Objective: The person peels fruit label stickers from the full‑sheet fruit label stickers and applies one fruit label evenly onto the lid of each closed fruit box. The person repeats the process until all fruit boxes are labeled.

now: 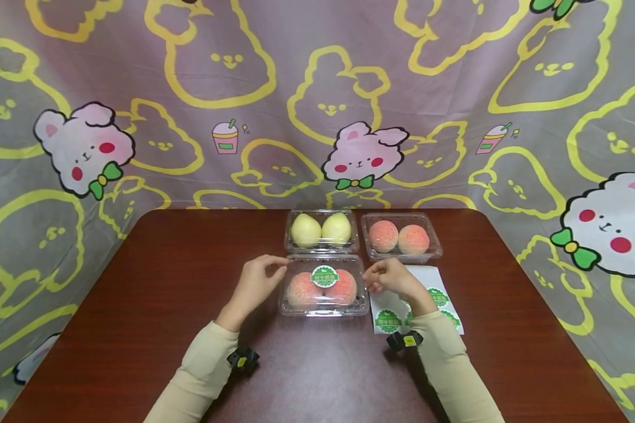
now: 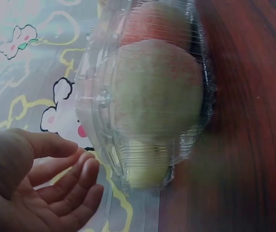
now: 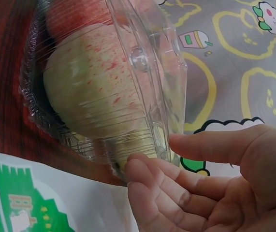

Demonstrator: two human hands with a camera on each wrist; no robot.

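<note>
A clear plastic clamshell box (image 1: 324, 313) stands on the table between the hands, closed over two pinkish peaches (image 1: 303, 291). On its lid sits a round green-and-white sticker (image 1: 325, 276). My left hand (image 1: 256, 285) is just left of the box, its loosely curled fingers holding nothing; the left wrist view shows a gap between fingertips and plastic. At the box's right side is my right hand (image 1: 397, 279), thumb and fingers parted, the fingertips (image 3: 138, 166) overlapping the box's corner. Under that hand lies a white sheet of green stickers (image 1: 425, 273), partly covered by hand and sleeve.
Behind the front box stands a clear box (image 1: 321, 248) with two pale yellow fruits. To its right, another clear box (image 1: 433, 255) holds two pink peaches. A patterned cloth (image 1: 275, 117) hangs behind the brown table (image 1: 190, 264).
</note>
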